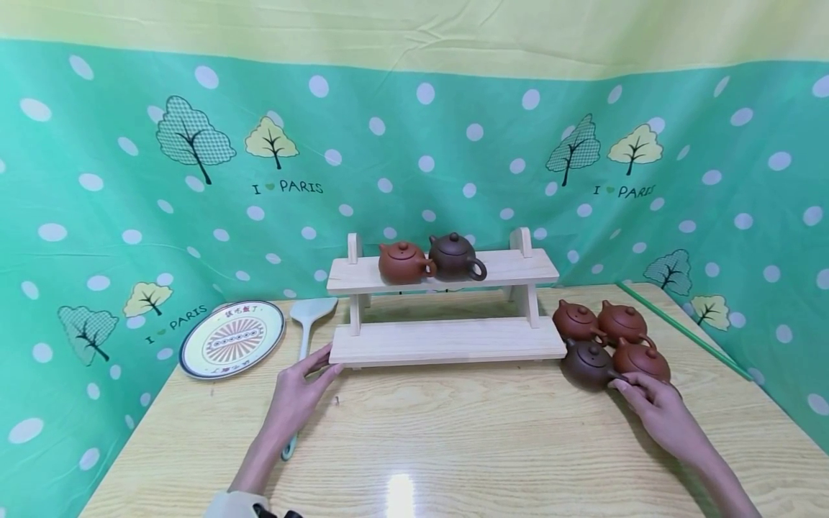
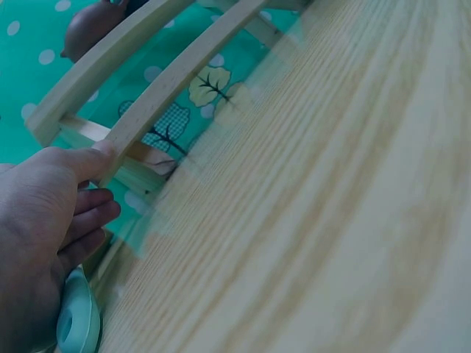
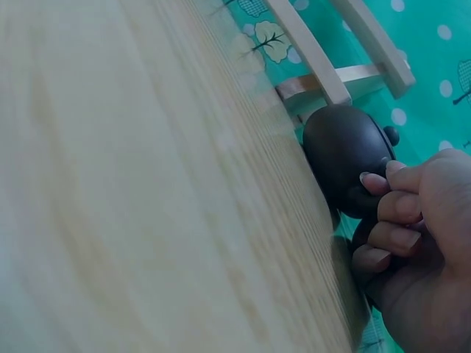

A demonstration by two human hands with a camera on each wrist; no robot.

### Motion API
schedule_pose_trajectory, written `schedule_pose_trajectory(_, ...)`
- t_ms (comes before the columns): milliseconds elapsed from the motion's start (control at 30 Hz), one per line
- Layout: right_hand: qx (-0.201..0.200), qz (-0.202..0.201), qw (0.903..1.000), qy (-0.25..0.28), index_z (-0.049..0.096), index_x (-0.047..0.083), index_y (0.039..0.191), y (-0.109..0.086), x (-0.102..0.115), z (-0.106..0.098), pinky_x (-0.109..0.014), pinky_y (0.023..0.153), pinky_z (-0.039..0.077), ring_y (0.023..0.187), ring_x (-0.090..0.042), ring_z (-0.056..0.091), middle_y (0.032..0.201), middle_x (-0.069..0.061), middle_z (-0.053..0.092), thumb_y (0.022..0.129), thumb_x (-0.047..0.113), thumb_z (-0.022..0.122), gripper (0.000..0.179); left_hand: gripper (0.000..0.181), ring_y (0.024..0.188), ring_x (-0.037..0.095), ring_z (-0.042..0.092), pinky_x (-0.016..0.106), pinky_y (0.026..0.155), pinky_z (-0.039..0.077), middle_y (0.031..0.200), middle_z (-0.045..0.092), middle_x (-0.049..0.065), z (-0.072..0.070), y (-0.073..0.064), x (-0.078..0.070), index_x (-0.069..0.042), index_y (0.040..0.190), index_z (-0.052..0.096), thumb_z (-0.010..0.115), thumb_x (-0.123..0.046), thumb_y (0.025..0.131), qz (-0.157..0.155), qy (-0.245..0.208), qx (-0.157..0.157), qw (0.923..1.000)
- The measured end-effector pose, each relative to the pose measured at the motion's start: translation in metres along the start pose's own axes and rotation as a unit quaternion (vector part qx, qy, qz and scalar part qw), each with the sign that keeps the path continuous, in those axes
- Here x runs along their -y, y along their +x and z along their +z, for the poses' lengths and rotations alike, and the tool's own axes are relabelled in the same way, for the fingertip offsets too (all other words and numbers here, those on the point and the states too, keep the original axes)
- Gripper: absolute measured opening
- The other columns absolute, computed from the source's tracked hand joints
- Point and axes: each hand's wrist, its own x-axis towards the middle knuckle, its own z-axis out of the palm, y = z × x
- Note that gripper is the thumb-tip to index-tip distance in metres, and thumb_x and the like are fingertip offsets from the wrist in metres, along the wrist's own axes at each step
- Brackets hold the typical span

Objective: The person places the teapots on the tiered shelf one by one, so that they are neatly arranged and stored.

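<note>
My right hand [image 1: 662, 417] pinches the handle of a dark brown teapot [image 1: 586, 365] at the right end of the lower shelf. In the right wrist view the dark teapot's round body [image 3: 344, 158] shows, with thumb and fingertips at its handle. My left hand [image 1: 298, 396] grips the left end of a two-tier wooden display shelf [image 1: 447, 342], thumb at the lower board's edge in the left wrist view. On the upper board stand a reddish-brown teapot [image 1: 400, 265] and another dark teapot [image 1: 451, 257], side by side.
Several reddish teapots [image 1: 575, 321] cluster behind and beside the held one. A green stick [image 1: 686, 331] lies along the right table edge. At left are a patterned plate [image 1: 233, 339] and a pale spatula [image 1: 311, 311], its handle passing under my left arm. A polka-dot curtain [image 1: 453, 158] surrounds the table.
</note>
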Motion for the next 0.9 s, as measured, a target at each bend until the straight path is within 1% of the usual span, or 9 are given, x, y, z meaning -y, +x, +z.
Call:
schedule_pose_trajectory(133, -0.002, -0.006, 1.0000, 0.004, 0.069, -0.002, 0.107, 0.0000, -0.0004, 0.0002, -0.027, 0.055, 0.033, 0.070, -0.008, 0.043, 0.081, 0.000, 0.054, 0.108, 0.007, 0.055, 0.017, 0.053, 0.118, 0.032, 0.067, 0.048, 0.105, 0.051, 0.124, 0.072, 0.015, 0.0000, 0.0000, 0.0000, -0.002, 0.142, 0.061, 0.077, -0.025, 0.097, -0.001, 0.000, 0.000, 1.0000)
schedule_pose_trajectory(300, -0.021, -0.033, 0.9993, 0.001, 0.069, 0.000, 0.102, -0.0002, -0.0005, 0.0017, -0.025, 0.054, 0.034, 0.069, -0.006, 0.044, 0.080, -0.001, 0.054, 0.106, 0.002, 0.057, 0.013, 0.053, 0.118, 0.032, 0.067, 0.049, 0.105, 0.051, 0.124, 0.072, 0.015, 0.0001, 0.0000, 0.0000, -0.002, 0.142, 0.061, 0.077, -0.025, 0.097, -0.001, 0.001, -0.001, 1.0000)
schedule_pose_trajectory(400, -0.028, -0.040, 0.9988, -0.006, 0.068, 0.001, 0.100, -0.0006, -0.0003, 0.0030, -0.024, 0.056, 0.035, 0.071, -0.005, 0.045, 0.080, -0.001, 0.055, 0.106, 0.001, 0.057, 0.013, 0.053, 0.118, 0.032, 0.067, 0.049, 0.105, 0.051, 0.124, 0.072, 0.015, 0.0003, 0.0001, 0.0000, -0.002, 0.142, 0.061, 0.077, -0.025, 0.097, 0.000, 0.002, -0.001, 1.0000)
schedule_pose_trajectory(667, -0.038, -0.031, 0.9986, -0.022, 0.067, 0.002, 0.099, -0.0031, 0.0010, 0.0047, -0.021, 0.058, 0.035, 0.073, -0.005, 0.045, 0.081, 0.000, 0.055, 0.108, 0.006, 0.056, 0.015, 0.053, 0.117, 0.032, 0.067, 0.050, 0.105, 0.050, 0.124, 0.072, 0.015, 0.0007, 0.0003, 0.0002, -0.002, 0.142, 0.061, 0.077, -0.026, 0.097, -0.001, 0.002, 0.000, 1.0000)
schedule_pose_trajectory(900, -0.061, -0.027, 0.9973, -0.031, 0.068, 0.000, 0.102, -0.0048, 0.0015, 0.0058, -0.011, 0.066, 0.040, 0.081, -0.001, 0.050, 0.092, -0.007, 0.065, 0.108, 0.008, 0.055, 0.017, 0.054, 0.117, 0.032, 0.067, 0.049, 0.105, 0.050, 0.125, 0.072, 0.015, 0.0004, 0.0003, 0.0005, -0.002, 0.142, 0.061, 0.077, -0.026, 0.097, 0.000, -0.002, 0.000, 1.0000)
